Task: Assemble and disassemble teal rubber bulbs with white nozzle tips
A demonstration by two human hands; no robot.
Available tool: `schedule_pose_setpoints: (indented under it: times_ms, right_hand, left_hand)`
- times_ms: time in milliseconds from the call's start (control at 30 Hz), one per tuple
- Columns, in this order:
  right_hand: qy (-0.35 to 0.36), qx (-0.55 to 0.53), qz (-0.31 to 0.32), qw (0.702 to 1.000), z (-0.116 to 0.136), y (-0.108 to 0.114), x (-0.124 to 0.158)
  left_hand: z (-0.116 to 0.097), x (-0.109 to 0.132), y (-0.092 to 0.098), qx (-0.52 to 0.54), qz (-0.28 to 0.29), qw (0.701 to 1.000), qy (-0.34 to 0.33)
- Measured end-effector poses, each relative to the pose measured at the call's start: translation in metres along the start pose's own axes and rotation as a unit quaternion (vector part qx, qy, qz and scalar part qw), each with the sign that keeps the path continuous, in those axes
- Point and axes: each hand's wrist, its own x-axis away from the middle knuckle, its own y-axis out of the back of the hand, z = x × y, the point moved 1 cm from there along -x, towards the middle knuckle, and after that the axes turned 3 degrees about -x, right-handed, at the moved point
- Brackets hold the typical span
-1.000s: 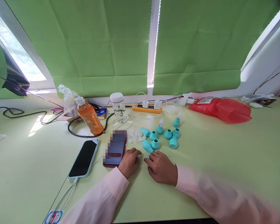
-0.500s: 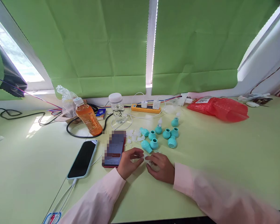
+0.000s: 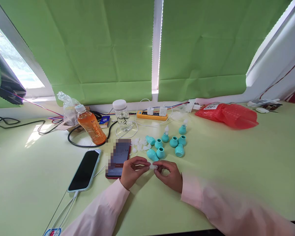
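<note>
Head cam: both hands, left (image 3: 130, 170) & right (image 3: 169, 174), pinch 1 clear cap (image 3: 152, 167); 7 teal bulbs (image 3: 160, 152) beyond.

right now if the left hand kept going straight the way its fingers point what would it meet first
The left hand points right at the small clear piece pinched between both hands; just past it are the right hand's fingertips. Depth is hard to judge.

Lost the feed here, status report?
Left hand and right hand pinch small clear piece. Teal bulbs just beyond. Phone beside left hand.
</note>
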Motion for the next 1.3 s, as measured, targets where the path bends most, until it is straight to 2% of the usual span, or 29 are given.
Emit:
schedule_pose_setpoints:
  times_ms: [333, 433, 533, 633, 767, 933, 1000, 1067, 1167, 1233, 1300]
  right_hand:
    - [-0.097, -0.106, 0.022, 0.989, 0.001, -0.002, -0.001]
    - [-0.109, -0.136, 0.027, 0.984, 0.001, -0.002, 0.000]
    - [-0.129, -0.163, 0.033, 0.978, 0.000, -0.002, 0.000]
    - [-0.148, -0.196, 0.040, 0.969, 0.000, -0.002, 0.000]
    - [-0.162, -0.249, 0.039, 0.954, 0.000, -0.002, -0.001]
    - [-0.183, -0.309, 0.041, 0.932, 0.000, -0.002, -0.004]
    - [-0.188, -0.328, 0.045, 0.925, -0.001, -0.001, -0.005]
    - [-0.193, -0.341, 0.052, 0.918, -0.001, -0.001, -0.006]
    - [-0.197, -0.357, 0.065, 0.911, -0.002, -0.001, -0.006]
    - [-0.197, -0.363, 0.070, 0.908, -0.001, -0.002, -0.004]
    - [-0.195, -0.364, 0.071, 0.908, -0.001, -0.003, -0.003]
  left_hand:
    - [-0.002, 0.001, -0.001, -0.039, 0.004, 0.999, 0.005]
    - [-0.003, 0.002, -0.001, -0.073, 0.006, 0.997, -0.019]
    - [-0.003, 0.002, -0.002, -0.140, -0.001, 0.987, -0.080]
    - [-0.001, 0.004, -0.002, -0.227, -0.024, 0.953, -0.198]
    - [0.002, 0.009, -0.004, -0.337, -0.020, 0.877, -0.342]
    - [0.008, 0.011, -0.004, -0.462, -0.031, 0.768, -0.442]
    - [0.010, 0.011, -0.003, -0.495, -0.018, 0.726, -0.477]
    - [0.012, 0.011, -0.001, -0.517, 0.002, 0.695, -0.499]
    - [0.015, 0.012, -0.001, -0.523, 0.020, 0.675, -0.520]
    - [0.017, 0.013, -0.002, -0.505, 0.009, 0.688, -0.520]
    - [0.020, 0.013, -0.003, -0.481, -0.010, 0.714, -0.508]
